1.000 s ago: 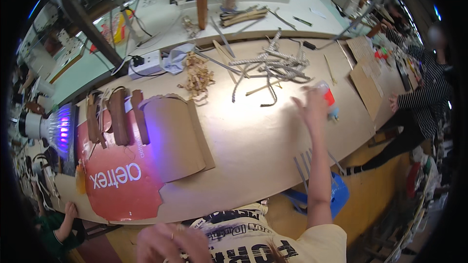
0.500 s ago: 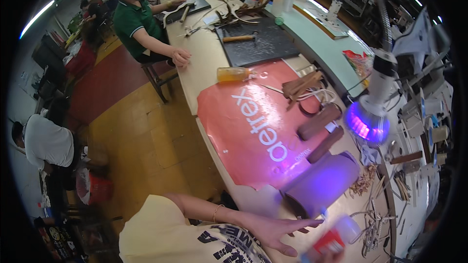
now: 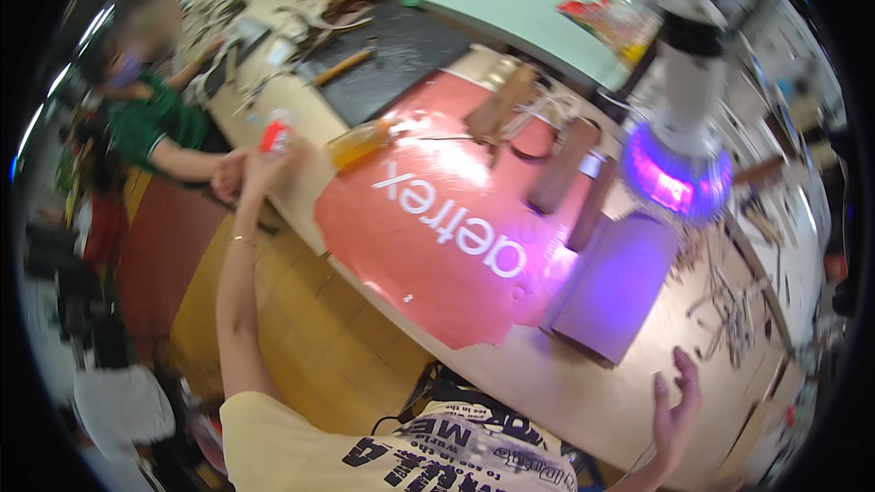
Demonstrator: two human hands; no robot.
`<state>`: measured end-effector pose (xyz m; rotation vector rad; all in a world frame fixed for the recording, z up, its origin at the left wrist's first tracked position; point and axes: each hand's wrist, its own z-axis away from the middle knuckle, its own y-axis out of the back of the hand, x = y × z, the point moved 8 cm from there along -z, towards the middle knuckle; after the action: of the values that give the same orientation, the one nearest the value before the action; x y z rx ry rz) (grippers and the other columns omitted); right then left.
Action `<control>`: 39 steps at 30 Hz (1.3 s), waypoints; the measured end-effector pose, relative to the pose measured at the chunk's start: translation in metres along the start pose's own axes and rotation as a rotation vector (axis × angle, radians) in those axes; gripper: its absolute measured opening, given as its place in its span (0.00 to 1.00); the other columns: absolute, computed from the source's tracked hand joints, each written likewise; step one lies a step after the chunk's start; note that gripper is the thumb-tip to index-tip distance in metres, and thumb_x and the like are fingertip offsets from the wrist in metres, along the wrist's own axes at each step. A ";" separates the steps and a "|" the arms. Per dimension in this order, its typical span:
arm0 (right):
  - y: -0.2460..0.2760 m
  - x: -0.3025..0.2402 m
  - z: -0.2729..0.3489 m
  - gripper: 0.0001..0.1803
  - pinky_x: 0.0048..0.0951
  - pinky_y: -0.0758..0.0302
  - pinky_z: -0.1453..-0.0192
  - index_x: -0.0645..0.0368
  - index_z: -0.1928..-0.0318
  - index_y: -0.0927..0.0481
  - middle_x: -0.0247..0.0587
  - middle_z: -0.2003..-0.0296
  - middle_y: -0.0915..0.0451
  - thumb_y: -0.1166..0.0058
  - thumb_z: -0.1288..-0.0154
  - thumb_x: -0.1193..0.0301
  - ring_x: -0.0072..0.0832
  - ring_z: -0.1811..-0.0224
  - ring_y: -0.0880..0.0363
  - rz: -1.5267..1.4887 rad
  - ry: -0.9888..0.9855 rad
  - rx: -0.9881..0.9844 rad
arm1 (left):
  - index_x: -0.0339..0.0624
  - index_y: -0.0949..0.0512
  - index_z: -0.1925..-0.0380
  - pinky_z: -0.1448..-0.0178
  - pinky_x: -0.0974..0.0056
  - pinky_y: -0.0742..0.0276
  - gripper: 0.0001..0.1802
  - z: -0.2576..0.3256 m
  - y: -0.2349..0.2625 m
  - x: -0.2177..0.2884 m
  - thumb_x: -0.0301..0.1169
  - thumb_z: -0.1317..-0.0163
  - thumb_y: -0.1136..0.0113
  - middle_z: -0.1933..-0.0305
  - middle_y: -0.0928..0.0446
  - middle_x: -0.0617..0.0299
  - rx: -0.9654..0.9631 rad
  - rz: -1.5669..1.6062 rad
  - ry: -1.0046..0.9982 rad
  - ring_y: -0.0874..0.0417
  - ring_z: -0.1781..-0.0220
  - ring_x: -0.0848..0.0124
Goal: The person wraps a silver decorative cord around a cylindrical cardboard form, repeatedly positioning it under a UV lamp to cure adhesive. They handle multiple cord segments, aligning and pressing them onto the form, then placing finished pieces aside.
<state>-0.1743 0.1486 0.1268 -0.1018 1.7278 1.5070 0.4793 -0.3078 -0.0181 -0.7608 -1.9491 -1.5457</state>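
Observation:
My left arm reaches out to the far left. In my left hand [image 3: 273, 169] is a small bottle with a red label [image 3: 275, 137] and a pale top, blurred by motion. Close beside it, by the bench edge, is the hand [image 3: 228, 177] of a co-worker in a green shirt; whether the two hands touch, I cannot tell. My right hand [image 3: 676, 405] is raised near the bench at the lower right, fingers apart, holding nothing. A bottle of amber liquid [image 3: 360, 143] lies on the red printed sheet [image 3: 401, 264], right of my left hand.
A lit lamp [image 3: 676, 169] hangs over a curved brown block [image 3: 615, 287]. Brown leather pieces [image 3: 565, 164] lie at the sheet's far right. Beyond it are a black slab [image 3: 392, 64] and a hammer [image 3: 342, 67]. Thin cords [image 3: 734, 310] lie on the right.
The red-labelled bottle has passed from my right hand to my left. My left arm has swung out to the far left, toward the co-worker. My right hand is now free, and the view has shifted.

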 end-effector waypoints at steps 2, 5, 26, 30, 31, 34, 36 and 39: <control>0.037 0.053 0.023 0.22 0.38 0.32 0.35 0.63 0.39 0.27 0.47 0.41 0.24 0.45 0.32 0.70 0.38 0.38 0.27 0.095 -0.229 0.142 | 0.35 0.21 0.52 0.56 0.68 0.24 0.26 -0.036 -0.006 -0.044 0.38 0.47 0.25 0.59 0.18 0.64 -0.055 0.047 0.090 0.21 0.59 0.76; 0.078 0.117 0.056 0.22 0.38 0.30 0.39 0.58 0.39 0.25 0.42 0.42 0.23 0.44 0.30 0.66 0.35 0.41 0.26 0.122 -0.381 0.312 | 0.39 0.23 0.45 0.44 0.62 0.21 0.32 -0.079 -0.016 -0.072 0.37 0.50 0.25 0.51 0.17 0.58 -0.245 -0.350 0.086 0.16 0.49 0.67; 0.089 0.291 -0.052 0.23 0.41 0.22 0.52 0.57 0.49 0.18 0.48 0.59 0.16 0.39 0.37 0.54 0.42 0.56 0.17 0.132 -0.619 0.443 | 0.40 0.36 0.33 0.28 0.49 0.38 0.29 0.117 -0.002 0.168 0.42 0.29 0.46 0.28 0.36 0.51 0.671 -0.813 -0.200 0.33 0.30 0.53; 0.140 0.294 -0.059 0.17 0.40 0.29 0.47 0.55 0.51 0.18 0.42 0.53 0.23 0.39 0.36 0.60 0.39 0.49 0.25 0.577 -0.404 0.737 | 0.34 0.33 0.37 0.28 0.50 0.37 0.26 0.221 -0.073 0.310 0.35 0.30 0.43 0.29 0.37 0.45 0.600 -0.401 -0.708 0.34 0.29 0.51; 0.145 0.302 -0.065 0.17 0.40 0.29 0.46 0.55 0.52 0.18 0.42 0.55 0.23 0.39 0.36 0.60 0.39 0.49 0.25 0.612 -0.396 0.690 | 0.35 0.28 0.39 0.28 0.51 0.37 0.23 0.244 -0.094 0.330 0.33 0.31 0.42 0.29 0.38 0.43 0.559 -0.254 -0.658 0.33 0.30 0.51; 0.152 0.312 -0.079 0.15 0.40 0.29 0.47 0.57 0.53 0.19 0.42 0.59 0.21 0.41 0.34 0.62 0.39 0.53 0.23 0.674 -0.327 0.577 | 0.40 0.27 0.42 0.37 0.51 0.26 0.22 0.336 -0.164 0.413 0.29 0.36 0.37 0.33 0.34 0.44 0.071 0.182 -0.989 0.26 0.37 0.51; 0.153 0.305 -0.078 0.12 0.39 0.26 0.52 0.58 0.55 0.19 0.42 0.64 0.19 0.42 0.33 0.64 0.38 0.58 0.20 0.675 -0.297 0.507 | 0.42 0.27 0.43 0.39 0.48 0.26 0.22 0.393 -0.197 0.466 0.30 0.37 0.37 0.37 0.31 0.43 -0.280 0.251 -1.253 0.26 0.40 0.50; 0.166 0.281 -0.039 0.09 0.40 0.26 0.60 0.61 0.58 0.21 0.43 0.69 0.17 0.45 0.31 0.68 0.40 0.65 0.19 0.115 -0.250 0.756 | 0.49 0.23 0.46 0.40 0.49 0.25 0.21 0.457 -0.232 0.530 0.33 0.40 0.34 0.38 0.28 0.48 -0.758 0.677 -1.346 0.24 0.41 0.53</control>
<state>-0.4701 0.2846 0.0834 0.5585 1.9949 0.8095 -0.0852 0.1500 0.1081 -2.9643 -1.2873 -1.3316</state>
